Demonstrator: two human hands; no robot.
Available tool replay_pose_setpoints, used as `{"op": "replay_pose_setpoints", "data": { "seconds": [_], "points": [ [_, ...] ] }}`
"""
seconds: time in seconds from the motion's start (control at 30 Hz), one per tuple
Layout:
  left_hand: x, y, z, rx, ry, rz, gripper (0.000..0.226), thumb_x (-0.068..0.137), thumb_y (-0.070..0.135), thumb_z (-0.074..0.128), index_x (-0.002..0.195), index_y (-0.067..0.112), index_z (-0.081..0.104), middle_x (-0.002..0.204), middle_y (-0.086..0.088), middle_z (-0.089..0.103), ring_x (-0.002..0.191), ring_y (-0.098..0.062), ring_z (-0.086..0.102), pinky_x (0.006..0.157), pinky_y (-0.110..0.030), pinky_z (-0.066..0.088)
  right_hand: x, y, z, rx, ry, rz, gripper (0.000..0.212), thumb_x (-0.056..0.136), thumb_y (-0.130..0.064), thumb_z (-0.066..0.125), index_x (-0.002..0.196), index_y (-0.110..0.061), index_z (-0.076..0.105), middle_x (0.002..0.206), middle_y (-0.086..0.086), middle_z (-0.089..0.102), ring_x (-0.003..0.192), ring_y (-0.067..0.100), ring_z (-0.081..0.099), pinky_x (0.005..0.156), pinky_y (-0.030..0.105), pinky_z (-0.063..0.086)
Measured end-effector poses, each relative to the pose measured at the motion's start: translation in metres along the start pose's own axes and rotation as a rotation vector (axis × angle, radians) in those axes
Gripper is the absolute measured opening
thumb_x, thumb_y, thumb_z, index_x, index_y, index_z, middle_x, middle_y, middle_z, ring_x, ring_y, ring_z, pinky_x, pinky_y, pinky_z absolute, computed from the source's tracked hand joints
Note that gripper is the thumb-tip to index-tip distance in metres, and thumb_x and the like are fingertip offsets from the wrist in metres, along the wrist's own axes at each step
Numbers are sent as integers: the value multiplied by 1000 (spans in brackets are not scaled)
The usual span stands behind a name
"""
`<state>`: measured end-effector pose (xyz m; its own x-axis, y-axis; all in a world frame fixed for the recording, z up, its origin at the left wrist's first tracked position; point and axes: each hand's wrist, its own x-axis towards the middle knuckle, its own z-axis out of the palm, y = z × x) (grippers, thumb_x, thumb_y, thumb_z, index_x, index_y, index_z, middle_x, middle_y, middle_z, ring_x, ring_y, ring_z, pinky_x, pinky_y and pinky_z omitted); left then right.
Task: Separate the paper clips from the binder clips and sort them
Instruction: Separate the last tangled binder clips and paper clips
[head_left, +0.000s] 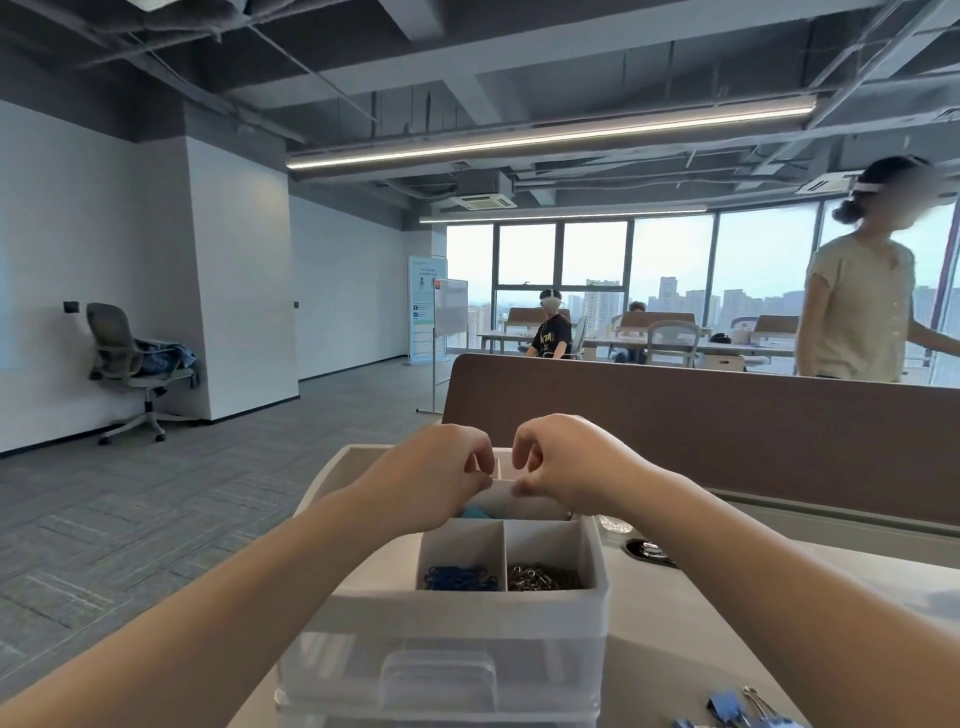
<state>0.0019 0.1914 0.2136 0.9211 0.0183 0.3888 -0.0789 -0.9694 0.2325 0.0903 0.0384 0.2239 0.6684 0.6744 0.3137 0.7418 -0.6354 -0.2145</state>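
A translucent white compartment box (467, 600) stands on the desk in front of me. Its near-left cell holds blue paper clips (460, 578), and its near-right cell holds silver clips (543, 578). Over the far cells, my left hand (436, 475) and my right hand (566, 467) meet with curled fingers. Both pinch the top edge of a white divider panel (506, 500). Something light blue (472, 513) shows under my left hand, mostly hidden. Blue binder clips (727, 706) lie on the desk at the bottom right.
A brown desk partition (675, 426) rises just behind the box. A round cable port (647, 550) sits in the desk to the right of the box. The desk's left edge (317, 483) drops to carpeted floor. A person (857, 312) stands beyond the partition at right.
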Motion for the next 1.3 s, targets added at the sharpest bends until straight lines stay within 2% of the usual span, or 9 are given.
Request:
{"op": "replay_pose_setpoints", "data": {
  "seconds": [0.1, 0.3, 0.37, 0.5, 0.7, 0.8, 0.97, 1.1, 1.3],
  "points": [
    [-5, 17, 4, -26, 50, 38, 4, 94, 29, 60, 92, 27, 63, 81, 14, 60, 73, -5, 56, 61, -18, 38, -20, 9, -9, 16, 62, 10, 17, 86, -36, 73, 96, -24, 67, 89, -9, 59, 83, 13, 56, 69, 26, 43],
    [-23, 88, 24, -116, 67, 163, 21, 92, 44, 58, 81, 27, 65, 71, 12, 60, 66, -4, 55, 55, -19, 36, -88, 41, -28, 23, 79, 112, 17, 88, -35, 67, 84, -19, 68, 82, -7, 64, 79, 16, 60, 71, 33, 52],
    [-29, 113, 37, -144, 4, 214, 24, 94, 44, 56, 83, 25, 65, 71, 9, 60, 65, -7, 56, 56, -21, 40, -113, 55, -29, 18, 32, 154, 16, 89, -35, 66, 83, -20, 67, 82, -6, 64, 78, 16, 61, 71, 34, 55],
    [-38, 149, 73, -143, -102, 249, 23, 96, 43, 51, 91, 25, 65, 80, 8, 64, 72, -9, 60, 70, -29, 52, -157, 86, -22, -3, -52, 219, 13, 93, -35, 62, 87, -24, 64, 85, -7, 61, 77, 10, 57, 67, 24, 48],
    [-41, 173, 139, -77, -247, 214, 17, 97, 32, 51, 103, 26, 66, 99, 7, 67, 83, -9, 58, 68, -21, 43, -202, 126, 2, -32, -117, 271, 10, 95, -32, 60, 96, -23, 66, 90, -11, 58, 81, 6, 54, 73, 22, 46],
    [-39, 176, 175, -47, -361, 173, 15, 95, 24, 56, 105, 25, 67, 105, 5, 66, 90, -10, 58, 78, -23, 47, -215, 150, 22, -8, -174, 327, 8, 94, -28, 62, 98, -22, 67, 95, -9, 63, 86, 9, 60, 82, 29, 53],
    [-37, 171, 202, 16, -521, 181, 32, 93, 13, 56, 117, 28, 69, 118, 3, 64, 101, -16, 60, 89, -29, 50, -228, 171, 48, -25, -278, 371, 14, 92, -27, 66, 104, -19, 68, 104, -3, 65, 93, 14, 60, 86, 30, 52],
    [-40, 163, 222, 60, -648, 195, 46, 92, 4, 47, 127, 31, 60, 133, 2, 54, 114, -21, 55, 97, -34, 48, -239, 181, 63, -75, -344, 390, 15, 89, -30, 69, 100, -20, 70, 101, -3, 66, 90, 15, 60, 81, 30, 51],
    [-43, 163, 231, 79, -632, 244, 48, 89, 6, 54, 129, 33, 56, 126, 2, 52, 109, -21, 54, 94, -40, 49, -248, 181, 75, -256, -368, 405, 30, 86, -44, 68, 96, -15, 64, 86, -2, 60, 77, 16, 56, 60, 26, 41]
  ]
}}
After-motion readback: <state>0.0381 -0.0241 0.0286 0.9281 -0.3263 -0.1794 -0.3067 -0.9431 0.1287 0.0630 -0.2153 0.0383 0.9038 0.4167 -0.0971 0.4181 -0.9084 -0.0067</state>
